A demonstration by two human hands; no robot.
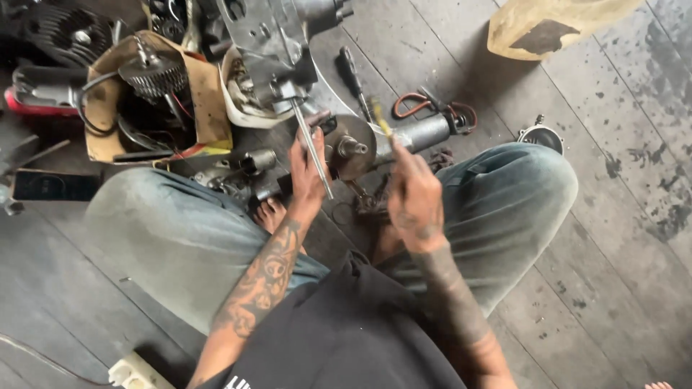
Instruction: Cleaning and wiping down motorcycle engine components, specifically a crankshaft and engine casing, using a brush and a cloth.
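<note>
Below, one left hand [306, 173] grips one rod [311, 148]; one right hand [414, 194] holds one screwdriver [380, 119].

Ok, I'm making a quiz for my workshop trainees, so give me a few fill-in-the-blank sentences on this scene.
1. The left hand grips a long metal ____.
2. The right hand holds a thin tool with a ____ tip.
3. The person sits on a floor made of ____ planks.
4. The gear wheel lies in a ____ box.

Missing words: rod; yellow; wooden; cardboard
</note>
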